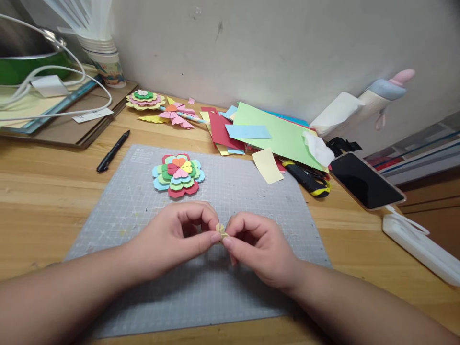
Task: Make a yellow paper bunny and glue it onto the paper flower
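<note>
Between the fingertips of both hands is a small folded piece of pale yellow paper. My left hand pinches it from the left, thumb and index finger closed on it. From the right, my right hand pinches its other side, thumb in front. The fingers cover part of its folds. Both hands are over the grey cutting mat. Just beyond them on the mat lies a layered paper flower with red, blue, green, orange, yellow and pink petals.
A black pen lies left of the mat. Behind are coloured paper sheets, a cream paper piece and more paper flowers. At right are scissors, a phone and a white power strip. Paper cups stand back left.
</note>
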A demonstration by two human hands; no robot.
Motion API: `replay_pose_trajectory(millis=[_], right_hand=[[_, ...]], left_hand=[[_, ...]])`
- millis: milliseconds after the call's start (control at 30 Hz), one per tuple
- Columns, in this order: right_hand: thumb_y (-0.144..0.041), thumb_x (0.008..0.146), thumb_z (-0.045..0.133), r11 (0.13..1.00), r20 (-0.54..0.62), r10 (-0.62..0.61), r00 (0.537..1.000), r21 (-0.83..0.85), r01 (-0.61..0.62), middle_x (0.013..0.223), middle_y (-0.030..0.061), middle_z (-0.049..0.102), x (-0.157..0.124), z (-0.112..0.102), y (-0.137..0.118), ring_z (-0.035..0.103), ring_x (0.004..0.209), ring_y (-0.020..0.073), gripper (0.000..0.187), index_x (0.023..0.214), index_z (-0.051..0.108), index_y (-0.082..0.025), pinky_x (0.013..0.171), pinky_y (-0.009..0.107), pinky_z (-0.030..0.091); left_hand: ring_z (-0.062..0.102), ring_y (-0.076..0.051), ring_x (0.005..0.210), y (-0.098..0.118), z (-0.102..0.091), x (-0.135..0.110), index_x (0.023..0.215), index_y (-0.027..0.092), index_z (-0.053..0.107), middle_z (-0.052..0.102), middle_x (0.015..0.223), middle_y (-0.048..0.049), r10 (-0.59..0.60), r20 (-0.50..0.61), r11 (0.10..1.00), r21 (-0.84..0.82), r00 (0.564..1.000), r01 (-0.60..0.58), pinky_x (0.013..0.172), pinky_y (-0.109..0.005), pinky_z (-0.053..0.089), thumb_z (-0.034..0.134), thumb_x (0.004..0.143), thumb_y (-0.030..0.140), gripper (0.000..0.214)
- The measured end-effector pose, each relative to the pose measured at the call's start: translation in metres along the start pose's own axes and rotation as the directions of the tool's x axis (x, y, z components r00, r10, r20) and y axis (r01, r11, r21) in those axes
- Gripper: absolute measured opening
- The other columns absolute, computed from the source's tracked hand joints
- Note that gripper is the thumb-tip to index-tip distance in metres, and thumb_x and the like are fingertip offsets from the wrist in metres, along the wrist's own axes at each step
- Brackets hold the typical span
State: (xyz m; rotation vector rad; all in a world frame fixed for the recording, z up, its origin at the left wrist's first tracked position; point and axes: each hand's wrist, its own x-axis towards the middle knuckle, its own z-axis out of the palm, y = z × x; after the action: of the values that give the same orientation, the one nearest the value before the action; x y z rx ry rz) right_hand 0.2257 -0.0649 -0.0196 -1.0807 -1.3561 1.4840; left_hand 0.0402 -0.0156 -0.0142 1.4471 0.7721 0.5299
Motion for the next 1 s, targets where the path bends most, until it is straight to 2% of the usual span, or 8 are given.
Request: replay_pose_trajectory(millis=[100, 467, 600, 700, 767, 833, 867, 1000], right_hand=[[-0.031, 0.079, 0.067, 0.991, 0.01, 0.101, 0.995, 0.093, -0.101, 0.053, -0.0063, 0.051, 0.001, 0.004, 0.001, 0.044, 0.044, 0.007, 0.02, 0.069, 0.054, -0.019, 0.045, 0.021, 0.037], [-0.041, 0.078, 0.07, 0.989, -0.049, 0.133, 0.99, 0.076, -0.129, 0.052, -0.0075, 0.046, 0.002, 0.016, 0.003, 0.04, 0.047, 0.0072, 0.03, 0.069, 0.05, -0.02, 0.047, 0.022, 0.033], [-0.039, 0.082, 0.064, 0.994, 0.002, 0.107, 0.994, -0.021, -0.107, 0.068, -0.0031, 0.055, 0.004, 0.007, -0.002, 0.049, 0.055, 0.009, 0.022, 0.085, 0.057, -0.019, 0.053, 0.023, 0.041], [-0.044, 0.091, 0.049, 0.965, -0.083, 0.07, 0.994, -0.246, -0.089, 0.074, -0.0002, 0.059, 0.007, -0.018, -0.017, 0.056, 0.061, 0.0124, 0.027, 0.098, 0.058, -0.02, 0.054, 0.025, 0.043], [-0.042, 0.093, 0.047, 0.793, -0.154, -0.017, 0.988, -0.604, -0.081, 0.076, 0.0014, 0.061, 0.011, -0.048, -0.032, 0.06, 0.07, 0.0153, 0.026, 0.091, 0.06, -0.02, 0.064, 0.027, 0.046], [-0.037, 0.094, 0.046, 0.36, -0.282, 0.0, 0.96, -0.895, -0.263, 0.078, 0.0032, 0.065, 0.014, -0.087, -0.046, 0.061, 0.075, 0.0182, 0.026, 0.081, 0.061, -0.02, 0.068, 0.029, 0.046], [-0.035, 0.095, 0.044, 0.142, -0.431, 0.033, 0.902, -0.891, -0.431, 0.083, 0.0038, 0.068, 0.016, -0.108, -0.051, 0.063, 0.08, 0.0189, 0.027, 0.083, 0.063, -0.021, 0.07, 0.029, 0.046], [-0.023, 0.095, 0.048, -0.074, -0.66, 0.012, 0.751, -0.75, -0.658, 0.106, 0.016, 0.067, 0.022, -0.185, -0.048, 0.063, 0.097, 0.0271, 0.022, 0.095, 0.067, -0.012, 0.08, 0.039, 0.05]], left_hand=[[0.046, -0.012, 0.066, -0.001, 0.0, 0.0, 0.071, 0.017, 0.058, 0.053, 0.069, 0.0007, -0.065, 0.009, 0.994, -0.082, 0.998, 0.066, 0.059, -0.024, 0.037, 0.065, 0.079, 0.036, 0.022], [0.037, -0.009, 0.059, -0.001, 0.0, -0.003, 0.07, 0.017, 0.053, 0.046, 0.062, 0.005, -0.124, -0.035, 0.985, -0.121, 0.992, 0.119, 0.055, -0.022, 0.031, 0.065, 0.075, 0.038, 0.025], [0.035, -0.007, 0.05, -0.001, -0.001, 0.0, 0.074, 0.017, 0.053, 0.044, 0.059, 0.0071, -0.161, -0.075, 0.976, -0.161, 0.984, 0.147, 0.048, -0.021, 0.027, 0.065, 0.074, 0.042, 0.027], [0.033, -0.007, 0.047, -0.002, -0.001, 0.002, 0.076, 0.018, 0.052, 0.043, 0.057, 0.0082, -0.223, -0.107, 0.961, -0.188, 0.969, 0.2, 0.045, -0.021, 0.025, 0.065, 0.073, 0.046, 0.031], [0.035, -0.007, 0.048, -0.002, -0.002, 0.002, 0.075, 0.018, 0.051, 0.044, 0.057, 0.0082, -0.232, -0.109, 0.958, -0.198, 0.966, 0.208, 0.047, -0.021, 0.028, 0.066, 0.073, 0.045, 0.031], [0.038, -0.007, 0.05, -0.002, -0.002, 0.002, 0.074, 0.018, 0.052, 0.046, 0.058, 0.0074, -0.217, -0.106, 0.961, -0.196, 0.97, 0.194, 0.05, -0.021, 0.031, 0.066, 0.073, 0.043, 0.03], [0.039, -0.007, 0.051, -0.002, -0.002, 0.002, 0.074, 0.017, 0.052, 0.047, 0.059, 0.007, -0.209, -0.103, 0.964, -0.192, 0.973, 0.186, 0.051, -0.021, 0.032, 0.067, 0.073, 0.043, 0.029], [0.042, -0.008, 0.055, -0.003, -0.002, 0.002, 0.073, 0.017, 0.053, 0.05, 0.064, 0.0052, -0.197, -0.088, 0.966, -0.185, 0.976, 0.179, 0.055, -0.023, 0.035, 0.067, 0.074, 0.041, 0.027]])
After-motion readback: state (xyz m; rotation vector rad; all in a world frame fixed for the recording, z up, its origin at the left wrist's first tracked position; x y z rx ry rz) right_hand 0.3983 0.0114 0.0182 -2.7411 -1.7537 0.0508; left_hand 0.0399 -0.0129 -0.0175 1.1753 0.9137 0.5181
